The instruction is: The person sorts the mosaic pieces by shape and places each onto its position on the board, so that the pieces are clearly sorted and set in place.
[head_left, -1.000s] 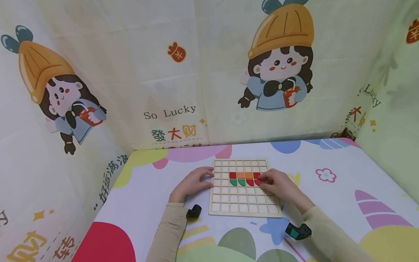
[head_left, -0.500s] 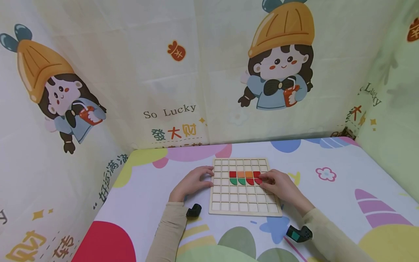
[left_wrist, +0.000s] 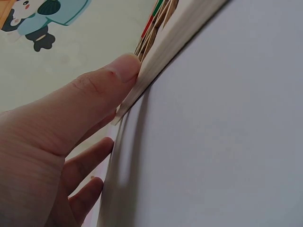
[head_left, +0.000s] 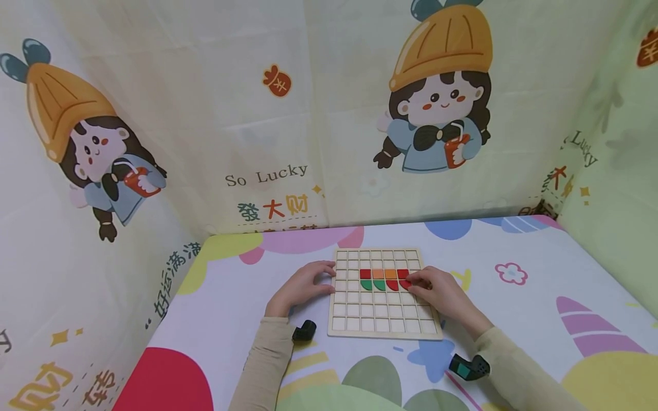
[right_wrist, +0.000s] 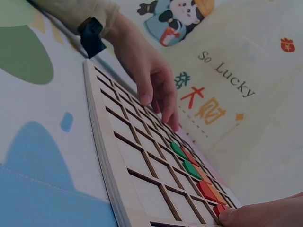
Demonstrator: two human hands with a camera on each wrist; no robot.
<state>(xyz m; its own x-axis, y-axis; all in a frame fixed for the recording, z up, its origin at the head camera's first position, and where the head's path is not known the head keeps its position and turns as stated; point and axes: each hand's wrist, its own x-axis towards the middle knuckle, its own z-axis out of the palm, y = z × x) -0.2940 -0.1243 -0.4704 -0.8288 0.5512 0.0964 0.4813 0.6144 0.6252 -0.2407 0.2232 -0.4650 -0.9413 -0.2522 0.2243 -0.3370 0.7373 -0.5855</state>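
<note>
A wooden grid board (head_left: 360,334) lies on the table in the head view. In one row sit a red square (head_left: 365,274), two orange squares (head_left: 384,274) and another red square (head_left: 403,273). Below them are two green quarter-circle tiles (head_left: 372,285), a red one (head_left: 392,285) and a further red quarter-circle tile (head_left: 404,284) at the right. My right hand (head_left: 443,292) pinches that rightmost tile, its thumb on it in the right wrist view; the fingertips partly cover it. With relaxed fingers, my left hand (head_left: 303,287) touches the board's left edge, thumb against the rim.
A patterned cloth (head_left: 247,314) covers the table. Printed fabric walls (head_left: 349,142) stand behind and at both sides. Each forearm wears a black wrist device, the left one (head_left: 305,331) and the right one (head_left: 469,367) both near the table's front.
</note>
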